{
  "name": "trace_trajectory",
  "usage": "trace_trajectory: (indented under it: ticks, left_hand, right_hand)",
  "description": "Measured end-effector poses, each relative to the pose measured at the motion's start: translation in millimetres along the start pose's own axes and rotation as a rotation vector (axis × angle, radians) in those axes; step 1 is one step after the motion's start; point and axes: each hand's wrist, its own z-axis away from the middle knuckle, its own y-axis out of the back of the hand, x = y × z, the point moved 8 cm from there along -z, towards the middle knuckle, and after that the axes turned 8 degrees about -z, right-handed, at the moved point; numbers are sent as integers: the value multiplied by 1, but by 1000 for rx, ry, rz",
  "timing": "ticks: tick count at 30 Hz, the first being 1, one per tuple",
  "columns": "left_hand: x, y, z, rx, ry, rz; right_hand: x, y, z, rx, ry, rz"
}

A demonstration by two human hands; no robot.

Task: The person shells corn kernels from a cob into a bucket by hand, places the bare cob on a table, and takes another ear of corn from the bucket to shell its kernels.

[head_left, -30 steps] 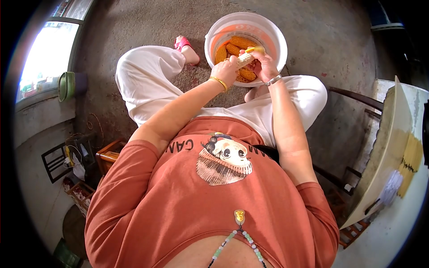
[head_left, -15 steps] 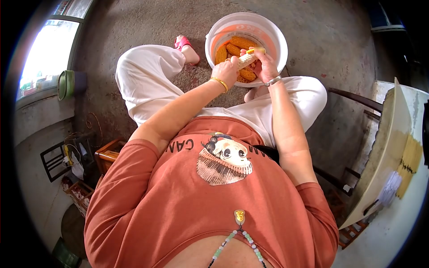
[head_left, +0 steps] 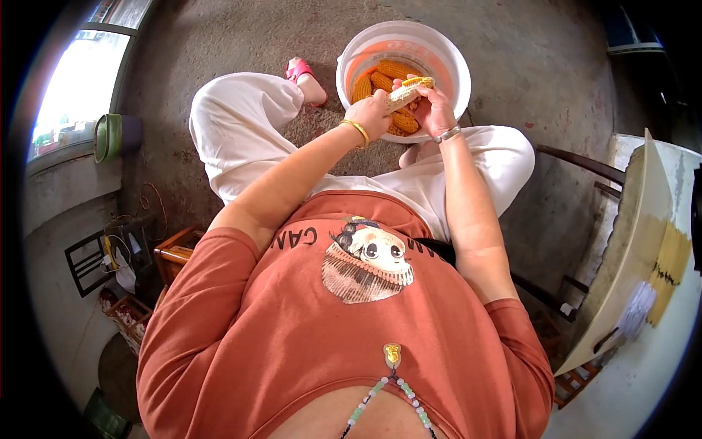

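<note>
Over the white bucket (head_left: 457,62), a mostly bare, pale corn cob (head_left: 402,97) is held between my two hands. Some yellow kernels are left at its upper right end. My left hand (head_left: 369,115), with a gold bangle at the wrist, is closed round the lower left end. The fingers of my right hand (head_left: 436,112), which has a silver bracelet at the wrist, wrap the kernelled end, with the thumb on top. Inside the bucket lie several orange-yellow ears of corn (head_left: 397,69) and loose kernels, partly hidden by my hands.
The bucket stands on the concrete floor (head_left: 227,44) between my knees. A foot in a pink sandal (head_left: 298,71) is left of it. A dark wooden chair part (head_left: 581,162) and a pale board (head_left: 614,256) are on the right. A wooden stool (head_left: 175,256) is at left.
My left hand has shifted slightly down and left along the cob, and its wrist has turned a little. My right hand and the bucket are nearly unchanged.
</note>
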Motion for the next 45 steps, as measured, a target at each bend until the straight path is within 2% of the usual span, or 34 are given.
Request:
trace_trajectory:
  ticks: [2,5,8,14,17,23,29,35,45]
  left_hand:
    - [-3,0,-3,42,-21,92]
    - [-9,-4,-10,-28,35,217]
    - [-6,-6,-10,-77,-2,186]
    - [10,-1,0,28,-5,-1]
    - [12,-5,-1,13,15,-47]
    - [9,-11,-3,-51,14,-53]
    - [5,-14,-6,-86,-12,-23]
    - [7,-11,-4,-101,-15,-7]
    - [3,-13,-11,-111,-47,5]
  right_hand:
    - [0,-2,1,-12,-1,-29]
    - [1,-1,-1,-21,6,-89]
    - [2,10,-5,3,11,-2]
    - [7,20,2,255,-43,157]
    - [16,44,-7,329,-66,262]
    - [10,12,-4,143,-92,144]
    - [11,11,-4,39,-107,127]
    - [10,15,-4,34,-104,88]
    - [8,14,-3,29,-66,203]
